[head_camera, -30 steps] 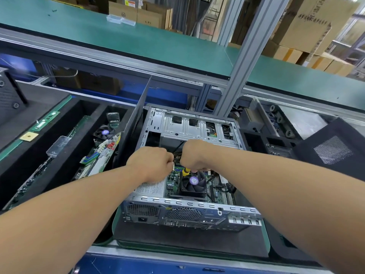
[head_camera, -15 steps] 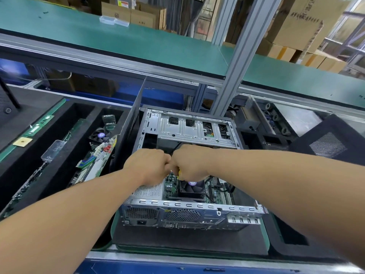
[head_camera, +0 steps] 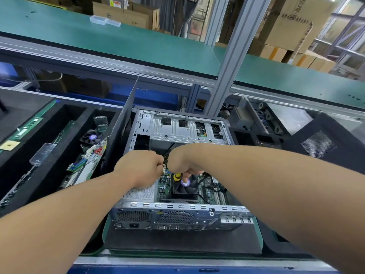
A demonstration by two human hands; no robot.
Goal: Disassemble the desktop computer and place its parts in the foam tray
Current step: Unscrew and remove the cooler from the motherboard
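Observation:
The open desktop case [head_camera: 177,216] lies on its side in front of me, motherboard [head_camera: 165,186] and black CPU fan [head_camera: 185,187] showing inside. My right hand [head_camera: 182,162] is curled over the board just behind the fan, gripping a yellow-and-black tool handle [head_camera: 177,176]. Beside it my left hand [head_camera: 141,168] is fisted with its fingers pinched together over the board's near-left part; what it pinches is hidden. The black foam tray [head_camera: 65,143] stands to the left, holding a motherboard [head_camera: 87,165], a fan [head_camera: 91,137] and memory sticks [head_camera: 29,126].
A black side panel [head_camera: 123,125] stands upright between tray and case. A mesh-vented black panel [head_camera: 324,143] leans at the right. An aluminium post [head_camera: 229,62] rises behind the case under a green shelf [head_camera: 138,40]. Cardboard boxes [head_camera: 292,26] are stacked beyond.
Both fists stayed over the motherboard. The right hand drew close against the left half a second ago and has since shifted back a little, so the yellow handle and fan hub show again.

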